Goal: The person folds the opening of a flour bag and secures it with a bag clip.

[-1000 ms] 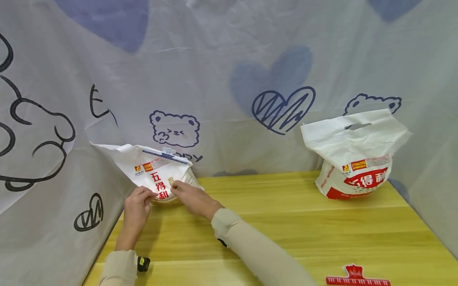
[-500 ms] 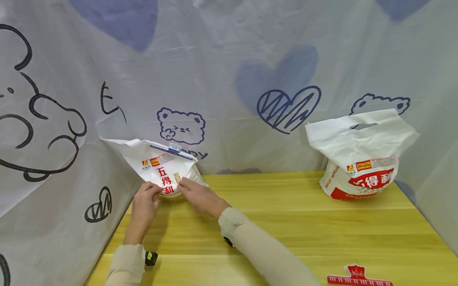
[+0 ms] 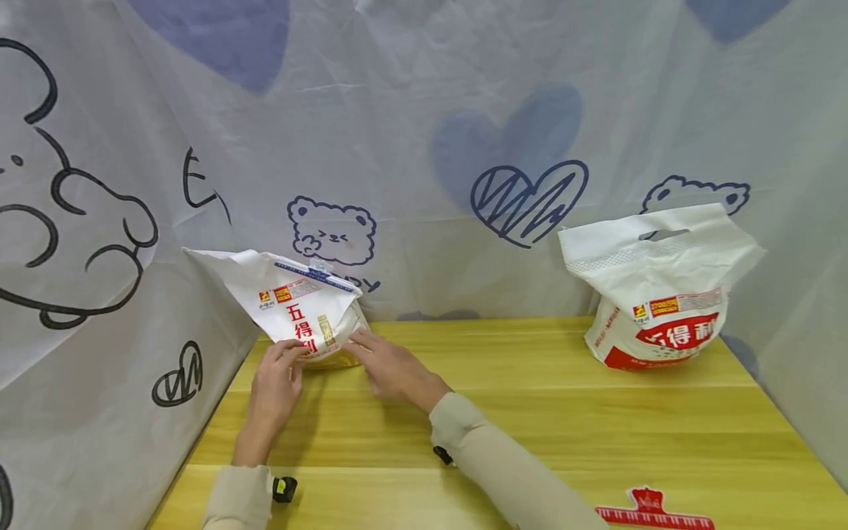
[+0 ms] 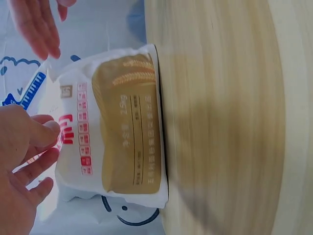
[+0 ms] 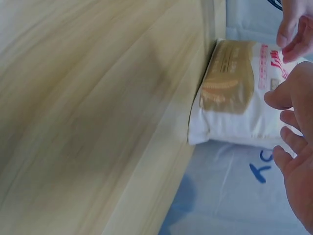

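Note:
A white flour bag (image 3: 308, 313) stands at the back left of the table, its top folded down and held by a blue ruler-like clip (image 3: 314, 275). Its lower front is gold with wheat ears and "2.5kg" (image 4: 124, 110). My left hand (image 3: 277, 379) touches the bag's front near the red lettering, fingers loosely bent and apart from the thumb. On the bag's right side, my right hand (image 3: 394, 368) has its fingers spread; the right wrist view shows the thumb (image 5: 279, 98) close over the white front, with nothing gripped.
A second white flour bag (image 3: 662, 294) with a cut-out handle stands upright at the back right, unclipped. A red piano-key clip (image 3: 652, 511) lies at the table's front right. Printed cloth walls (image 3: 411, 147) border the wooden table (image 3: 530, 419) behind and at the sides.
My hands have loosened from the bag's front, where their fingertips pinched close together. The right hand has moved right, and more of the gold lower front shows.

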Motion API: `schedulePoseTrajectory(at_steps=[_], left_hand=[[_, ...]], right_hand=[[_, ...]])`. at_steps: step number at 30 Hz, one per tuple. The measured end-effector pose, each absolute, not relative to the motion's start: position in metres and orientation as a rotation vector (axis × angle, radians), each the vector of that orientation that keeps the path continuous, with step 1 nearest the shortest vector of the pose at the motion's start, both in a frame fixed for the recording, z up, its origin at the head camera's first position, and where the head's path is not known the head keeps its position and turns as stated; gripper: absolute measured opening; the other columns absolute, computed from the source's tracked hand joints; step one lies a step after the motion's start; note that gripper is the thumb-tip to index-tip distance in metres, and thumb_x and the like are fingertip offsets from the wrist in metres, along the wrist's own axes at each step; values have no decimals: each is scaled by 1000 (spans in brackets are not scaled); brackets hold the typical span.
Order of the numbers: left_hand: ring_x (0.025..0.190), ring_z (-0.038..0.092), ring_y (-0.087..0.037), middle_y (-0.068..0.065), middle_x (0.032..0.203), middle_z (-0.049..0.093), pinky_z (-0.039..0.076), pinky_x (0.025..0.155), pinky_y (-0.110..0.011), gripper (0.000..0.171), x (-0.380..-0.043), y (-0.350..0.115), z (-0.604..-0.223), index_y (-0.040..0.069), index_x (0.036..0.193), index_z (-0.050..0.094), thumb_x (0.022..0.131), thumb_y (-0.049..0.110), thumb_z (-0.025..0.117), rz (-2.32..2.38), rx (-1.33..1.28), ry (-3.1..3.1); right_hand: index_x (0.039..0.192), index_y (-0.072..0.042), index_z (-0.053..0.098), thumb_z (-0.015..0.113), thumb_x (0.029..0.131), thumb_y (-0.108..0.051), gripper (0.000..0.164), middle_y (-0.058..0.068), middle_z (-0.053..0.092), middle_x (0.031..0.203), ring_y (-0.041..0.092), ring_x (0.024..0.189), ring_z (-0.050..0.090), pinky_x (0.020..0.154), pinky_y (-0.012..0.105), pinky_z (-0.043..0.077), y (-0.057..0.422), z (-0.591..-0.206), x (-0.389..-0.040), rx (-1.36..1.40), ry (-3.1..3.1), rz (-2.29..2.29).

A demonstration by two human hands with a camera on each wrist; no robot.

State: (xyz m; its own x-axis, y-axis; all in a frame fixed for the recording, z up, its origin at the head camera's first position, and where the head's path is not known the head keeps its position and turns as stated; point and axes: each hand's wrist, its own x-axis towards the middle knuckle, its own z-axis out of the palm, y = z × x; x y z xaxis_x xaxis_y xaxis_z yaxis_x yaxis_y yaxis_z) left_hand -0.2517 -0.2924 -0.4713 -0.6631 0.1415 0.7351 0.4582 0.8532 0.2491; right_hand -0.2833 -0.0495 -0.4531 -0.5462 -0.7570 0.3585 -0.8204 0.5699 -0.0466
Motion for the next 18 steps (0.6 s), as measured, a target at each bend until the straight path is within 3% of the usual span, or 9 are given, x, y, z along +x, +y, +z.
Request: schedulePoseTrajectory(at_steps=[9, 18], left_hand=[[101, 65, -39, -17, 108, 69, 53, 88, -52, 30, -246, -275, -473, -3, 102, 75, 76, -18, 77, -580, -450, -2286], [103, 65, -38, -18, 107, 70, 53, 93, -50, 26, -245, -249, -472, -2, 97, 75, 77, -18, 77, -600, -561, -2269]], right_hand=[[148, -6, 51, 65, 94, 0, 56, 14, 47, 154, 30, 144, 42, 113, 36, 42, -7, -458, -273, 1243, -2489, 453], [143, -2, 56, 69, 91, 1, 53, 17, 52, 148, 33, 140, 48, 110, 41, 46, 39, -462, -265, 1154, -2420, 537]])
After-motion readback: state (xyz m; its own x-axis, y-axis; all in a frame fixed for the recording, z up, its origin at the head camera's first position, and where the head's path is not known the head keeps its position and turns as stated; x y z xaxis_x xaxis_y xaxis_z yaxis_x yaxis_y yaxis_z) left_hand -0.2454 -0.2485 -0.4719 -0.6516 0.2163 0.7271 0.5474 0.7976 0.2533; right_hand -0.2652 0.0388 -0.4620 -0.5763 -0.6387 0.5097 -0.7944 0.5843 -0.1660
